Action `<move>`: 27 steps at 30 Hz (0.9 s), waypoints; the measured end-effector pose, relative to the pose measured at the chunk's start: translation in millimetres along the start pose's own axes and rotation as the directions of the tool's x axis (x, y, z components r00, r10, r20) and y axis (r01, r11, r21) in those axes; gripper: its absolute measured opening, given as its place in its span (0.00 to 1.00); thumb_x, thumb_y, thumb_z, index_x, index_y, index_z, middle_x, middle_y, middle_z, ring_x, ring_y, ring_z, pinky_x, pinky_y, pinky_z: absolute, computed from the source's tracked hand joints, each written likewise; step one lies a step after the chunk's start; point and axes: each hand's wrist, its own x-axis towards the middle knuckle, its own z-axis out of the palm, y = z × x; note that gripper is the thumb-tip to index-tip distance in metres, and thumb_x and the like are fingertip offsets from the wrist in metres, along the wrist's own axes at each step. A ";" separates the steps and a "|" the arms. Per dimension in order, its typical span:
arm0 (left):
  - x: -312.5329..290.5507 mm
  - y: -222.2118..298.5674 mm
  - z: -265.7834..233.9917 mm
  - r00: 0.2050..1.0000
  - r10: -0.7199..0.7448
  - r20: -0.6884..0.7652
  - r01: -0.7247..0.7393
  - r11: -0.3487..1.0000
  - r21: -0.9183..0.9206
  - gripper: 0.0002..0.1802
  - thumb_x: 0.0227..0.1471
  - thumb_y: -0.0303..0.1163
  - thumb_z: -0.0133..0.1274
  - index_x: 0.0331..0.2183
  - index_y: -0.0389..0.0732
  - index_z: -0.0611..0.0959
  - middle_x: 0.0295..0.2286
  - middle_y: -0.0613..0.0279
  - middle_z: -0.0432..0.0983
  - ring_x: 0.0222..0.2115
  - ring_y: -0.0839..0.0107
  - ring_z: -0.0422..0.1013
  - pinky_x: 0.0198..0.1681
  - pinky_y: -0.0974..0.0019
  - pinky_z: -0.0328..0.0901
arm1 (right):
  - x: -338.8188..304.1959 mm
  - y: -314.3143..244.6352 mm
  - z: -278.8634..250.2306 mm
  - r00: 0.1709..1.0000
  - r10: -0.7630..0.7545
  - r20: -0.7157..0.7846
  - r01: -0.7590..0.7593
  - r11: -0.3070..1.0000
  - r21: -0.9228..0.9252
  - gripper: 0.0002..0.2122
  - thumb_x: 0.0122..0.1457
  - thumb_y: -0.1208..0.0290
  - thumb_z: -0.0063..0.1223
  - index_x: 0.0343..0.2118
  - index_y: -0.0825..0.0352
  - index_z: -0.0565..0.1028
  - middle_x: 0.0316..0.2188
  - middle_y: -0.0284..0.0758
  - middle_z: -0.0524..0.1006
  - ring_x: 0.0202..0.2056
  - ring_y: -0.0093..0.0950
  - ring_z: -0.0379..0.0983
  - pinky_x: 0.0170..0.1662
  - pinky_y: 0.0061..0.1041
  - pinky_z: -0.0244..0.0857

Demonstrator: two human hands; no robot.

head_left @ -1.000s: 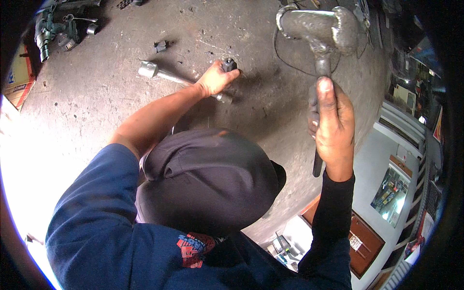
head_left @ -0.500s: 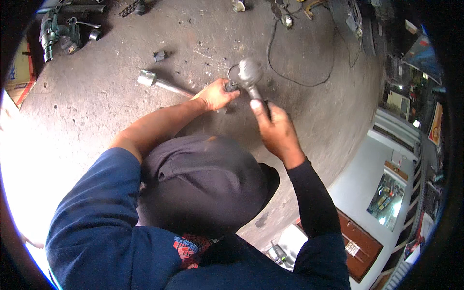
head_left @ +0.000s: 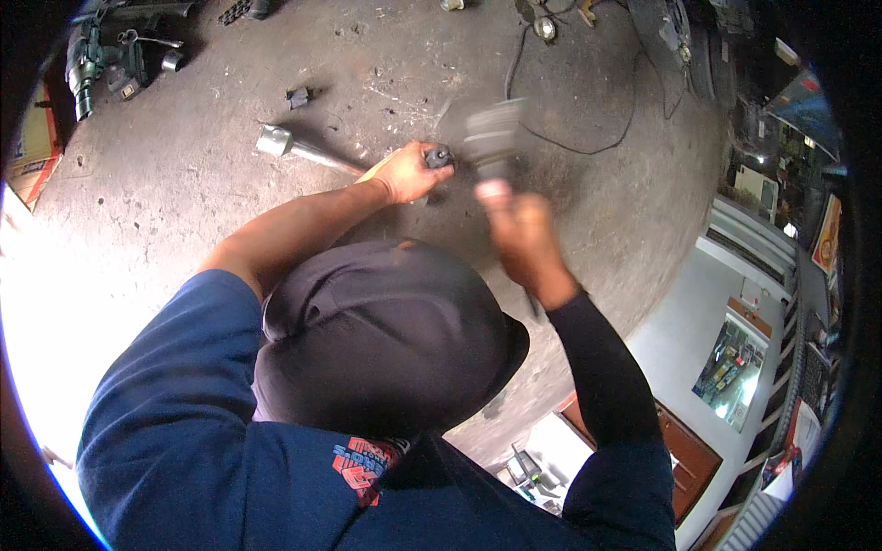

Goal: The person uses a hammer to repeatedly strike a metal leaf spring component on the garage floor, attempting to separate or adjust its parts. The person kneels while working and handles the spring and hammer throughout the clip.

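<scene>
My right hand (head_left: 525, 241) is wrapped round the handle of a hammer. Motion smears the hammer head (head_left: 496, 129), which is up in the air to the right of my left hand (head_left: 406, 173). Closed fingers of that left hand hold a short dark cylindrical piece (head_left: 439, 157) upright, a small hole or pin at its top. Hammer and piece look apart. A silver bar tool with a thick socket-like end (head_left: 274, 140) lies on the floor, its shaft running behind my left wrist. Beyond it sits a small black block (head_left: 299, 97).
At the far left lie a green-and-black power drill (head_left: 84, 64), a wrench (head_left: 152, 39) and a loose socket (head_left: 172, 61). A black cable (head_left: 588, 150) loops over the stained concrete floor (head_left: 207, 174) at the right. A white panel (head_left: 684, 312) stands right of my right arm.
The hammer has swung slightly up and right from near the dark piece, and its head is more blurred. My left hand still grips the piece in nearly the same place.
</scene>
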 end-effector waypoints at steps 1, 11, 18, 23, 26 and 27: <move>-6.9 2.0 0.6 0.989 0.143 0.042 -0.149 0.951 0.269 0.17 0.54 0.41 0.58 0.39 0.38 0.85 0.33 0.53 0.83 0.36 0.62 0.79 0.46 0.56 0.71 | 3.6 17.4 20.3 0.970 0.214 0.112 -0.209 0.976 -0.055 0.29 0.69 0.45 0.47 0.25 0.71 0.75 0.19 0.50 0.73 0.22 0.39 0.69 0.33 0.41 0.65; 7.7 -1.9 9.5 0.997 -0.048 0.052 0.041 0.990 0.135 0.19 0.57 0.45 0.56 0.39 0.37 0.82 0.30 0.49 0.81 0.34 0.57 0.78 0.43 0.54 0.70 | -23.2 -34.7 -87.3 0.943 -0.003 -0.332 0.182 0.842 0.508 0.33 0.67 0.31 0.32 0.27 0.61 0.69 0.18 0.29 0.67 0.16 0.21 0.62 0.18 0.27 0.51; 22.7 -7.8 11.8 0.980 0.189 0.058 -0.178 0.973 -0.149 0.22 0.55 0.45 0.57 0.43 0.37 0.82 0.34 0.49 0.83 0.36 0.52 0.80 0.45 0.54 0.72 | -17.0 37.1 23.3 0.915 0.364 0.175 -0.331 0.924 -0.190 0.28 0.67 0.44 0.50 0.28 0.72 0.77 0.26 0.56 0.78 0.32 0.53 0.78 0.36 0.44 0.70; 35.5 -4.6 6.6 0.987 0.153 0.054 -0.161 0.966 0.201 0.29 0.52 0.49 0.60 0.45 0.34 0.82 0.36 0.46 0.83 0.41 0.54 0.79 0.49 0.53 0.71 | -14.6 43.9 24.7 0.989 0.137 0.055 -0.133 0.988 -0.080 0.31 0.66 0.41 0.49 0.32 0.75 0.77 0.26 0.57 0.77 0.30 0.55 0.77 0.34 0.46 0.68; 26.8 -6.4 -0.9 0.994 -0.078 0.082 0.074 0.996 0.059 0.23 0.57 0.42 0.58 0.46 0.33 0.81 0.37 0.51 0.83 0.40 0.65 0.78 0.47 0.59 0.72 | -14.3 16.5 -15.3 0.977 0.179 -0.115 -0.177 0.984 0.030 0.31 0.68 0.40 0.46 0.28 0.72 0.75 0.19 0.42 0.70 0.25 0.32 0.65 0.34 0.39 0.64; 24.7 -5.8 -4.2 0.988 -0.155 -0.011 0.154 0.983 -0.100 0.25 0.55 0.43 0.59 0.46 0.32 0.80 0.35 0.55 0.82 0.38 0.67 0.77 0.45 0.62 0.72 | -16.0 7.7 -27.7 0.968 0.147 -0.202 -0.144 0.989 0.028 0.31 0.70 0.41 0.44 0.27 0.72 0.72 0.17 0.39 0.66 0.24 0.30 0.63 0.32 0.38 0.62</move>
